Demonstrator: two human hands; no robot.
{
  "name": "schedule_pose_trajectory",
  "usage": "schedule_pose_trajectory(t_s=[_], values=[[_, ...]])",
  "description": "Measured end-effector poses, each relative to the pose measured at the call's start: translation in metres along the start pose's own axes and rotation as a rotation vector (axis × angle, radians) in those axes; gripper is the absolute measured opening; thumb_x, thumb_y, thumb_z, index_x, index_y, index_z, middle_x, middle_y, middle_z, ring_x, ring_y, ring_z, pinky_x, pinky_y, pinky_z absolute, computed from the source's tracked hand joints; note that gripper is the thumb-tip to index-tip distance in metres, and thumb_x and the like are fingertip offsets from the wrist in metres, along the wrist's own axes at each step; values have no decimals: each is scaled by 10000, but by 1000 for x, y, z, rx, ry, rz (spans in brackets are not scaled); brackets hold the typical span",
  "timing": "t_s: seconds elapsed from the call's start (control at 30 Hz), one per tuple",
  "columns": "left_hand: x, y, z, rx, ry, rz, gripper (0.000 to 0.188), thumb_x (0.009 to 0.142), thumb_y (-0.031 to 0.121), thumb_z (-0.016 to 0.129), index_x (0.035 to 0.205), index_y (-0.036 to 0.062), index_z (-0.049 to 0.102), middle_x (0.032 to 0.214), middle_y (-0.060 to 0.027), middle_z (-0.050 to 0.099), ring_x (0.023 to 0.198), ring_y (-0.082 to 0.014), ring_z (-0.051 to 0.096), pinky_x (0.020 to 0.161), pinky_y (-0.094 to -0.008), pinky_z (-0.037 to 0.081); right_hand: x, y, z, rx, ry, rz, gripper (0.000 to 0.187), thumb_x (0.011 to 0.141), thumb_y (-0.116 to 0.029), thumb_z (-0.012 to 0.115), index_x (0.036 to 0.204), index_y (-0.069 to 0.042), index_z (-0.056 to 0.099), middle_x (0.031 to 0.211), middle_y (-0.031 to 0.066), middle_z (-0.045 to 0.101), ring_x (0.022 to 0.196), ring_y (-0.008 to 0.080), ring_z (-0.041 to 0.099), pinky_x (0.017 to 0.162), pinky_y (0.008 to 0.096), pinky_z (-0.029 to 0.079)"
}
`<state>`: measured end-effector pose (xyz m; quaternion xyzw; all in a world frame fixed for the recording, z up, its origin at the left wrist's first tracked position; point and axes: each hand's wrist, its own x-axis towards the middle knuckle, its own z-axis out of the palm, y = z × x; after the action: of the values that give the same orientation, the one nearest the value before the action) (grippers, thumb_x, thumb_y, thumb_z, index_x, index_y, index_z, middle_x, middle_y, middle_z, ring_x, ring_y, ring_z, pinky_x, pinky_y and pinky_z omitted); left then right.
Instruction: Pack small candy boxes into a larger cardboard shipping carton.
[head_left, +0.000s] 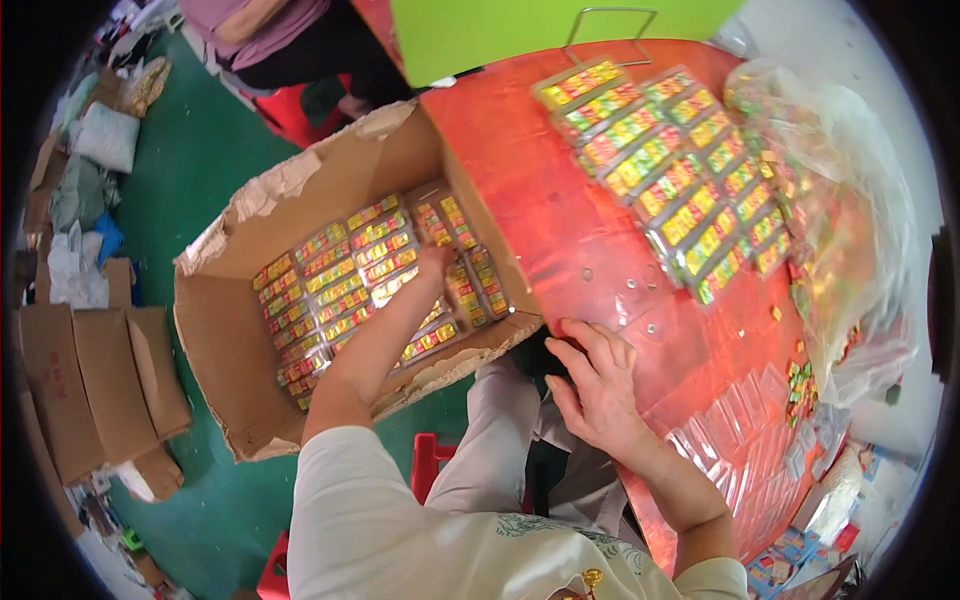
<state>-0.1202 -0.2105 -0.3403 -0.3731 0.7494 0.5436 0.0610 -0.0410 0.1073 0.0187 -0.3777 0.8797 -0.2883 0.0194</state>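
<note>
My left hand (435, 268) reaches down into a large open cardboard box (235, 385). It is over clear plastic trays of small yellow, red and green pieces (335, 290), set in rows in the box. Its fingers are blurred and partly hidden, so I cannot tell whether they grip a tray. My right hand (600, 390) rests at the near edge of the red table (560, 220), fingers apart and a little bent, with nothing in them. Farther along the table lies a group of similar filled trays (670, 165).
A clear plastic bag of loose colourful pieces (830, 210) slumps at the table's right. Empty clear trays (735, 430) lie near its lower right. A person in a purple top (215, 15) sits beyond the box. Folded cartons (90, 380) stand at the far left.
</note>
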Motion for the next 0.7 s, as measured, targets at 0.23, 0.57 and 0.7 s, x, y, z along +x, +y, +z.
schedule_pose_trajectory(t_s=[0.23, 0.57, 0.7], values=[[-154, 129, -25, -506, -339, 26, 478, 859, 66, 490, 1336, 49, 457, 1181, -71, 554, 1006, -142, 542, 730, -274, 405, -25, 30, -28, 224, 283, 73, 279, 841, -126, 615, 1109, -55, 585, 1142, 143, 533, 1068, 305, 515, 869, 404, 386], [-378, 213, 5, -778, -741, 176, 375, 907, 104, 529, 1264, 8, 468, 1112, -132, 582, 930, -218, 624, 809, -327, 510, -7, 194, -81, -123, 594, 870, 284, 892, -256, 533, 1086, -60, 600, 1004, 183, 584, 972, 329, 563, 870, 457, 415], [-387, 221, 60, -815, -806, 161, 365, 908, 108, 535, 1261, 29, 483, 1119, -100, 564, 925, -179, 606, 789, -297, 496, -12, 252, -88, -227, 502, 940, 491, 825, -479, 531, 1101, -93, 654, 1179, 167, 590, 1096, 364, 544, 949, 556, 355]])
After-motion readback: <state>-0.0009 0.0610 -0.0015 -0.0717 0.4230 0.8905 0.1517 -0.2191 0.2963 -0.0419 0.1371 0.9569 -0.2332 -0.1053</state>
